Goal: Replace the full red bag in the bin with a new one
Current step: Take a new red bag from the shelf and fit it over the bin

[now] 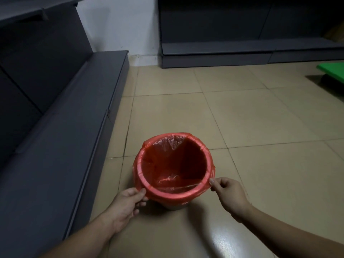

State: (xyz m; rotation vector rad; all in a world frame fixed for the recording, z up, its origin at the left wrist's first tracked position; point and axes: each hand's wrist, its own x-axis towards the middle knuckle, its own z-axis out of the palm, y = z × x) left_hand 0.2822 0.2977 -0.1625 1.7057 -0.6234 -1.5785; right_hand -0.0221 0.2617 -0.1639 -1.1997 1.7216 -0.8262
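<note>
A small round bin (pixel 175 206) stands on the tiled floor in the lower middle of the head view. A red plastic bag (pixel 167 164) lines it, folded over the whole rim, and its inside looks empty. My left hand (pixel 128 205) pinches the folded bag edge at the near left of the rim. At the near right of the rim, my right hand (pixel 227 192) pinches the bag edge between thumb and fingers. No other bag is in view.
A grey low shelf unit (pixel 61 146) runs along the left, close to the bin. Another grey shelf unit (pixel 242 53) stands against the far wall. A green object (pixel 333 70) lies at the right edge. Beige floor tiles (pixel 242 118) surround the bin.
</note>
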